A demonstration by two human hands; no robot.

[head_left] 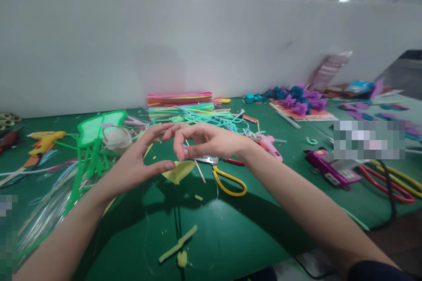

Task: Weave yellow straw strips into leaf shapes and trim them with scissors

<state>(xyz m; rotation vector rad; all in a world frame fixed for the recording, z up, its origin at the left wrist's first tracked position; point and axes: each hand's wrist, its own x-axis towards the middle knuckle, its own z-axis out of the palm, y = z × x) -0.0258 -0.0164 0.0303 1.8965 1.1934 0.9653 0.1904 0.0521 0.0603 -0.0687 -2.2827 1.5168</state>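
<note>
My left hand is open, its fingers curved and its thumb well apart from them. The thumb tip overlaps the left edge of a thin yellow petal-shaped piece. From the right comes my right hand, with thumb and index finger drawn together at the top of that yellow piece, which they appear to pinch. Fingers partly hide the contact. Just behind and below the right hand lie scissors with yellow and red handles and a thin wooden stick. Yellow scraps rest on the green table nearer me.
At left are a yellow glue gun and a bright green frame-like object. Coloured strips lie at the back, a pink glue gun behind my right wrist. A magenta device and black cable are at right.
</note>
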